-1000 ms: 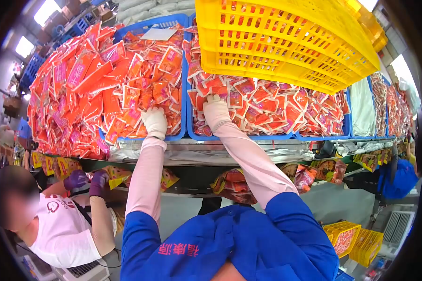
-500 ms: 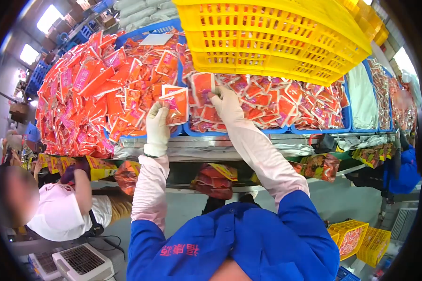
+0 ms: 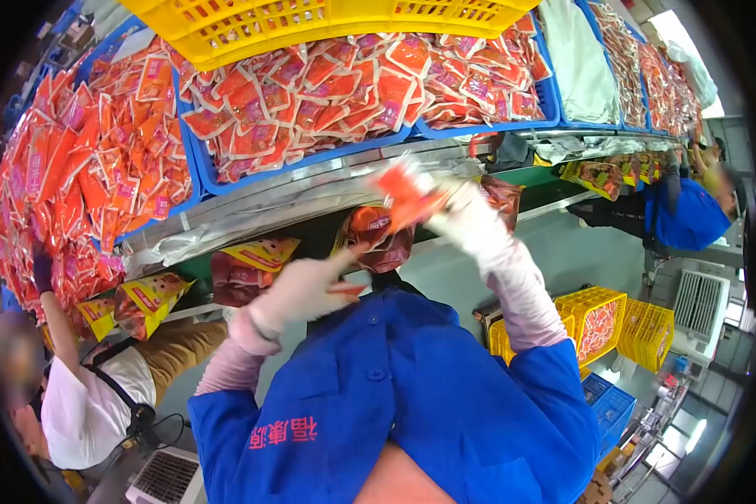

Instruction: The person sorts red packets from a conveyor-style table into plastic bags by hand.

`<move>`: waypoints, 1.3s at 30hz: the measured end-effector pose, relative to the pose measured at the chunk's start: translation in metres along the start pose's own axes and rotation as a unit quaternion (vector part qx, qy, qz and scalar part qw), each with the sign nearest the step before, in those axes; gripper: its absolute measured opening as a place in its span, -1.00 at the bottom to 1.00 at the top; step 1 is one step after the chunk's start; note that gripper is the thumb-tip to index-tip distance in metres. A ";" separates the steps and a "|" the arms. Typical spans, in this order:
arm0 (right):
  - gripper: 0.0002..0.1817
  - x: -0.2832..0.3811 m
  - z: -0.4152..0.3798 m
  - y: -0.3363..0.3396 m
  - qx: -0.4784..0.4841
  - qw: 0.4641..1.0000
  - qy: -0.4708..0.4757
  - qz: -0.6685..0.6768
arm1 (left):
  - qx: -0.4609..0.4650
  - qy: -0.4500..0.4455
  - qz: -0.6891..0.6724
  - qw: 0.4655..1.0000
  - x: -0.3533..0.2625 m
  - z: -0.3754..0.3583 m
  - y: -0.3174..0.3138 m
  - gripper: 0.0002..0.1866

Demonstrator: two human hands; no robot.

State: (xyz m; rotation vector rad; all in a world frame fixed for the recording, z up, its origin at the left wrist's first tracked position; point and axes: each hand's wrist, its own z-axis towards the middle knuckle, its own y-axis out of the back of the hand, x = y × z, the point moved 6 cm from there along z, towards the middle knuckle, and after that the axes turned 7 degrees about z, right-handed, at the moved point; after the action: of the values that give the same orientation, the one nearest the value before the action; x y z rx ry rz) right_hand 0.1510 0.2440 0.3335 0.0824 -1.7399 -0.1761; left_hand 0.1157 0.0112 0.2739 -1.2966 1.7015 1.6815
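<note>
My right hand (image 3: 470, 220), in a white glove and blurred by motion, grips red-and-white packets (image 3: 405, 195) over the conveyor edge. Just below them a dark red bag (image 3: 378, 238) stands on the green conveyor (image 3: 315, 249). My left hand (image 3: 307, 290), gloved too, points its index finger at the near side of this bag. Its other fingers are curled, and the edge of a red packet (image 3: 346, 289) sticks out from them.
Blue trays (image 3: 202, 168) heaped with red packets line the far side, under a yellow crate (image 3: 218, 44). Yellow-topped bags (image 3: 256, 262) stand along the conveyor. One person (image 3: 101, 395) works at left, another (image 3: 689, 210) at right. Yellow crates (image 3: 647, 332) sit behind me.
Both hands have come back from the packet trays to the conveyor, carrying packets down to the dark red bag. The view has turned and tilted downward.
</note>
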 end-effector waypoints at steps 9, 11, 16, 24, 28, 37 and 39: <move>-0.68 -0.269 0.073 -0.212 0.336 0.761 -0.214 -0.512 | -0.124 0.065 0.343 0.929 0.039 -0.013 -0.047 -0.91; -0.64 -0.345 0.082 -0.255 0.396 0.674 -0.009 -0.624 | -0.159 0.087 0.297 0.938 0.041 -0.025 -0.036 -0.93; -0.64 -0.188 0.075 -0.224 0.340 0.771 -0.114 -0.526 | -0.180 0.127 0.266 0.939 0.062 -0.059 -0.023 -0.89; -0.60 -0.255 0.063 -0.274 0.468 0.642 0.036 -0.606 | -0.199 0.133 0.192 0.952 0.076 -0.075 -0.025 -0.85; -0.68 -0.036 0.105 -0.252 0.484 0.734 -0.058 -0.473 | -0.220 0.198 0.074 0.952 0.085 -0.110 0.010 -0.76; -0.72 0.017 0.301 -0.178 0.012 0.827 0.174 -0.535 | -0.418 0.139 -0.527 0.727 0.081 -0.111 0.067 -0.75; -0.68 0.043 0.254 -0.156 -0.054 0.850 0.161 -0.499 | -0.447 0.120 -0.564 0.684 0.067 -0.094 0.078 -0.69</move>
State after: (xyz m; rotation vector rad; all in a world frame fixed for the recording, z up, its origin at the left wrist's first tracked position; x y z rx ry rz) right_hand -0.1134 0.1022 0.3071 0.8900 -1.1970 -0.9632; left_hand 0.0482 -0.1108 0.2789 -2.3158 -0.2491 1.4339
